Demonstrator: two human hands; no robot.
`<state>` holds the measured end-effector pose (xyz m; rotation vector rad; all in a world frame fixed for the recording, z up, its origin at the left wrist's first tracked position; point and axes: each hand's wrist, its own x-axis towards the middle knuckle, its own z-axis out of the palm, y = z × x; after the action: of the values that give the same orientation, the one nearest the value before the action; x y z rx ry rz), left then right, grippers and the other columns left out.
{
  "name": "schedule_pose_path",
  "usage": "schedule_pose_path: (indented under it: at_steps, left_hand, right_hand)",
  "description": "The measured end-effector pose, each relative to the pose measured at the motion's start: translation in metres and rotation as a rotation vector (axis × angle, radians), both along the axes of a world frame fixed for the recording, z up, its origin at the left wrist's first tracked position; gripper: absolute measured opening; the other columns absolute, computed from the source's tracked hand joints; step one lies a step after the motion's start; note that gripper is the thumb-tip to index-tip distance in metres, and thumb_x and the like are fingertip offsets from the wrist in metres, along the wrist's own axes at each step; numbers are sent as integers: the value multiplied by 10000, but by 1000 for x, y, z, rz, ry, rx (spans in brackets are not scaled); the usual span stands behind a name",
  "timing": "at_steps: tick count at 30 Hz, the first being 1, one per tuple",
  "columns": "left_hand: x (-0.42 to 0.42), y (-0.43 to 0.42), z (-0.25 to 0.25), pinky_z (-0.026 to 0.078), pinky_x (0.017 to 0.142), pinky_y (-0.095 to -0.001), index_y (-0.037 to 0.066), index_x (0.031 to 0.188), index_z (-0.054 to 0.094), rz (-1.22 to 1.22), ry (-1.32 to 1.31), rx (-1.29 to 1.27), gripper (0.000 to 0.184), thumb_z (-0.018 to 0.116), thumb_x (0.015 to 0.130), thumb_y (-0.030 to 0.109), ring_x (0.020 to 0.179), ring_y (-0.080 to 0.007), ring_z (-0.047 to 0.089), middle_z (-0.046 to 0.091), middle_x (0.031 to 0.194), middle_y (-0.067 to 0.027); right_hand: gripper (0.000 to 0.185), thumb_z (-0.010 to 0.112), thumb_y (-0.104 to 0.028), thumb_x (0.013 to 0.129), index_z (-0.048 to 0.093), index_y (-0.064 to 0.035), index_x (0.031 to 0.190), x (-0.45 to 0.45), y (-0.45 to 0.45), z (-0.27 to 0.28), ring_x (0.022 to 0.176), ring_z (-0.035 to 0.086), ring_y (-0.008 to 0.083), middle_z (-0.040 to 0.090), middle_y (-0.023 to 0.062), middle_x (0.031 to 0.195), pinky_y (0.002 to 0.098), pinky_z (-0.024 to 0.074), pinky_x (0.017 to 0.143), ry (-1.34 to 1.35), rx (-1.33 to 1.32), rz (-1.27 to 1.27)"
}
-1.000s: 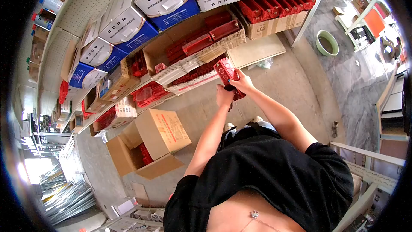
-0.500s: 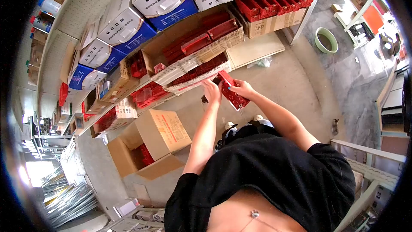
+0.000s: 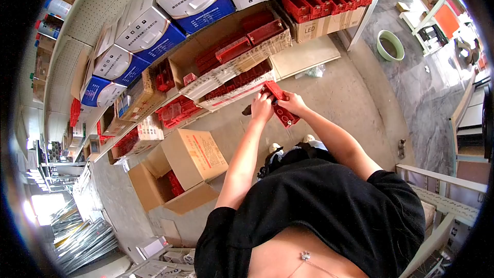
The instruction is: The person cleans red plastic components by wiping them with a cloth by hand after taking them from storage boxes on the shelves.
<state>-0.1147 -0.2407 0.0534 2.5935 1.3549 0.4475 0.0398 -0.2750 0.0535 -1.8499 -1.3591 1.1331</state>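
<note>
Between my hands is a red plastic box (image 3: 286, 117) with round knockout marks, held at a slant above the floor. My right hand (image 3: 292, 103) grips its right side. My left hand (image 3: 262, 107) is closed at the left upper end of the box, and a dark strap-like piece (image 3: 247, 110) sticks out beside it; what its fingers hold is partly hidden. Just beyond the hands, a carton of red boxes (image 3: 239, 90) sits on the low shelf.
An open cardboard carton (image 3: 194, 202) with red pieces inside stands on the floor at left. Blue-and-white boxes (image 3: 146, 31) line the upper shelf. A green basin (image 3: 389, 45) sits at the right back. Metal rods (image 3: 85, 242) lie at lower left.
The red box has been turned and lowered from its upright pose near the shelf. My left hand let go of it about half a second ago and has since closed near its upper end.
</note>
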Motion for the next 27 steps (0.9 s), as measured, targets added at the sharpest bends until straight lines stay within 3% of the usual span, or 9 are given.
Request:
schedule_pose_path:
  at_steps: [2, 10, 14, 18, 21, 25, 27]
  left_hand:
    - [-3, 1, -18, 454, 820, -397, 121, 950, 649, -57, -42, -53, 250, 574, 711, 109, 1037, -254, 494, 577, 1047, -35]
    - [11, -25, -12, 473, 814, -388, 132, 945, 657, -235, -83, -477, 282, 558, 681, 122, 980, -286, 541, 573, 1067, -58]
    - [21, -43, -4, 464, 831, -402, 178, 994, 646, -292, 49, -545, 351, 578, 651, 144, 998, -291, 526, 546, 1113, -46]
    - [19, -50, -5, 454, 843, -428, 230, 1017, 636, -268, 60, -402, 402, 714, 624, 198, 1063, -265, 453, 461, 1164, 7]
    - [17, -46, -6, 458, 839, -418, 239, 1007, 640, -287, 125, -319, 400, 740, 620, 231, 1053, -252, 456, 476, 1126, -5]
    - [16, -42, 2, 454, 843, -386, 207, 958, 659, -304, 118, -356, 321, 719, 643, 186, 1040, -261, 455, 475, 1122, -36]
    - [14, -37, -7, 449, 851, -378, 174, 933, 664, -336, 45, -313, 290, 696, 647, 141, 1032, -269, 456, 479, 1118, -52]
  right_hand:
    - [533, 604, -379, 659, 580, -76, 1096, 2, -2, -3, 823, 635, 282, 645, 169, 864, 350, 500, 754, -1, 10, -9]
    - [529, 619, -369, 683, 574, -49, 1103, 8, -8, -11, 810, 637, 254, 644, 166, 868, 343, 495, 733, -15, 21, -86]
    - [553, 623, -371, 685, 558, -44, 1126, 15, -4, -18, 812, 634, 264, 642, 168, 868, 349, 485, 730, -39, 101, -161]
    - [556, 618, -361, 685, 542, -80, 1159, 18, -5, -21, 805, 631, 261, 642, 152, 856, 343, 477, 735, -30, 105, -226]
    - [558, 616, -361, 685, 539, -95, 1170, 19, -7, -17, 787, 630, 252, 641, 146, 842, 337, 478, 728, 7, 124, -226]
    - [546, 634, -353, 682, 548, -88, 1152, 11, -10, -12, 755, 625, 197, 641, 118, 808, 310, 478, 700, 11, 171, -331]
    - [515, 640, -338, 692, 554, -72, 1124, 10, -14, -6, 667, 583, 152, 615, 83, 737, 293, 467, 643, 88, 205, -403]
